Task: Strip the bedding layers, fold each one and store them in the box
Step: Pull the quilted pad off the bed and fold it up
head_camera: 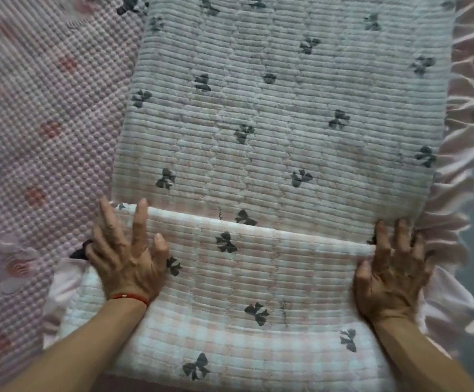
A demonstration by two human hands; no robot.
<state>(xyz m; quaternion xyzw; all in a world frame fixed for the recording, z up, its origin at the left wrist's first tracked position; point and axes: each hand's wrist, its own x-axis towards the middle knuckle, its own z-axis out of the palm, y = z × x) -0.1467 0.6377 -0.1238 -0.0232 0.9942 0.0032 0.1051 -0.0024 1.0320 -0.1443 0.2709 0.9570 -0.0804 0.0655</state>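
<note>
quilted pink-check bedspread with black bow print (pixel 272 123) lies on textured pink mattress pad (pixel 40 123), long axis running away from person. left hand (pixel 128 258) and right hand (pixel 391 273) flat, fingers spread, pressing near folded flap – holding nothing – fold edge crosswise between them.

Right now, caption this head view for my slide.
Left hand and right hand press flat on a folded bow-print quilt lying over a pink bubble-textured cover.
</note>
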